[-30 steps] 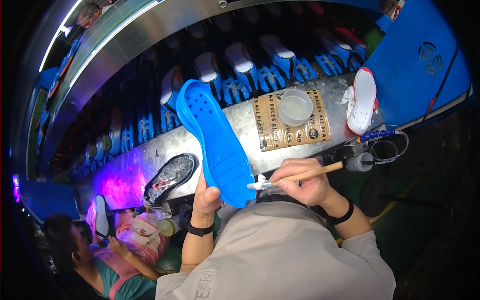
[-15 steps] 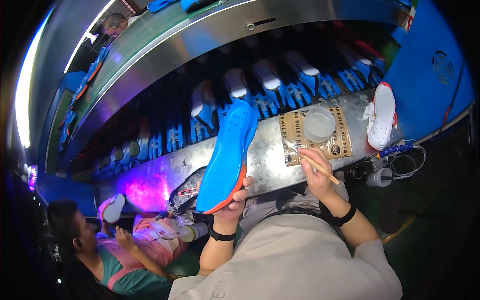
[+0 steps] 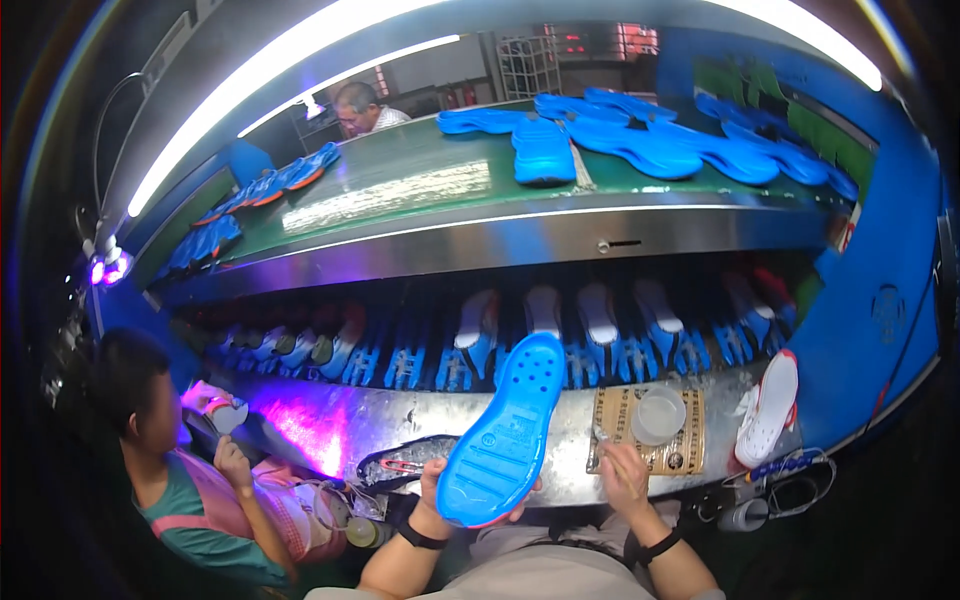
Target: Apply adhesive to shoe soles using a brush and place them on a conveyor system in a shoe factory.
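Observation:
A blue shoe sole (image 3: pixel 505 430) with small holes near its far end is tilted up over the bench's near edge. My left hand (image 3: pixel 432 488) grips its near end, fingers wrapped round behind it. In my right hand (image 3: pixel 626 482) is a small wooden-handled brush (image 3: pixel 601 437), its tip close to a brown printed sheet (image 3: pixel 685 458). On that sheet stands a translucent round tub (image 3: pixel 659 416). A dark, crumpled-looking tray (image 3: pixel 408 462) with a reddish wire-like piece in it lies left of the sole.
A white shoe (image 3: pixel 768 412) with red edging lies at the bench's right end. Lasted shoes stand in the rack (image 3: pixel 400 368) behind. Above runs a green conveyor belt (image 3: pixel 390 205) bearing blue soles (image 3: pixel 640 150). A co-worker (image 3: pixel 190 470) sits left, holding a shoe; another person (image 3: pixel 368 108) is beyond the belt.
My view has lifted, bringing the belt and its soles into sight. The held sole has turned to face me more, its orange side mostly hidden. The brush stays in my right hand.

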Action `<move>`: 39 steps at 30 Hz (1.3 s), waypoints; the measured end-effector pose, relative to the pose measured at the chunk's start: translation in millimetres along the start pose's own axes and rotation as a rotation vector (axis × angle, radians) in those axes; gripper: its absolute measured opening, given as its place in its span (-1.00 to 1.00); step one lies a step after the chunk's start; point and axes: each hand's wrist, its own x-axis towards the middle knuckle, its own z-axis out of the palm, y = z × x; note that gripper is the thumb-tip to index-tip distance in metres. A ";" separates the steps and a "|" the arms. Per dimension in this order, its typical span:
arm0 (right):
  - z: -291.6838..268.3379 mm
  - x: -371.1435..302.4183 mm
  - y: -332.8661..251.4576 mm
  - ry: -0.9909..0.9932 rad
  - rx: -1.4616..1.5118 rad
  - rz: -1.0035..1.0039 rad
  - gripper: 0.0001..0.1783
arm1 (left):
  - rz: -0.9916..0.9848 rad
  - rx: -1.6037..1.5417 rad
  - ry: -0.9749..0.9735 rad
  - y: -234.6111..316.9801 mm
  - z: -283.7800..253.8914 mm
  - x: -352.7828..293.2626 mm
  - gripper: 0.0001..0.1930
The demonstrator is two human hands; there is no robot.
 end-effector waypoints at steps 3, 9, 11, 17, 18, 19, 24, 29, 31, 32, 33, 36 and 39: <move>-0.1 7.6 -11.0 -0.011 0.018 -0.007 -0.74 | 0.081 0.167 0.093 33.1 55.6 4.2 0.34; 8.5 4.7 7.1 -0.024 -0.030 -0.084 -0.72 | 0.532 0.616 -0.100 183.0 146.7 134.0 -0.24; 8.8 3.6 5.4 0.009 -0.010 -0.048 -0.72 | 0.740 0.399 -0.055 225.5 152.5 176.9 -0.37; 8.6 3.2 -0.6 0.027 0.001 -0.033 -0.73 | 0.686 0.719 0.277 251.8 115.0 200.7 -0.45; 7.7 2.4 3.0 0.021 -0.019 -0.060 -0.73 | 0.709 0.738 0.293 248.5 115.9 203.8 -0.48; 8.6 0.6 4.3 0.019 -0.020 -0.063 -0.73 | 0.732 0.757 0.309 246.4 117.8 204.7 -0.51; 9.4 2.1 -1.1 0.050 0.022 -0.058 -0.75 | 0.663 0.802 0.252 252.7 113.5 200.9 -0.42; 13.2 3.9 0.6 0.023 0.037 -0.083 -0.75 | 0.825 1.023 0.158 226.0 106.4 188.9 -0.63; 14.0 4.3 6.5 0.015 0.045 -0.117 -0.75 | 0.746 1.118 0.160 196.9 105.6 178.9 -0.66; 14.1 3.2 8.9 0.029 0.037 -0.107 -0.75 | 0.622 1.134 0.170 177.7 103.5 167.7 -0.65; 14.5 2.7 8.7 0.044 0.029 -0.093 -0.75 | 0.493 1.146 0.182 154.1 99.4 155.7 -0.65; 14.0 1.9 6.9 0.033 0.068 -0.087 -0.74 | 0.114 1.404 0.101 70.0 66.9 118.0 -0.60; 16.6 -4.2 10.9 0.045 0.158 -0.023 -0.74 | -0.429 1.562 0.090 -21.8 0.6 80.3 -0.56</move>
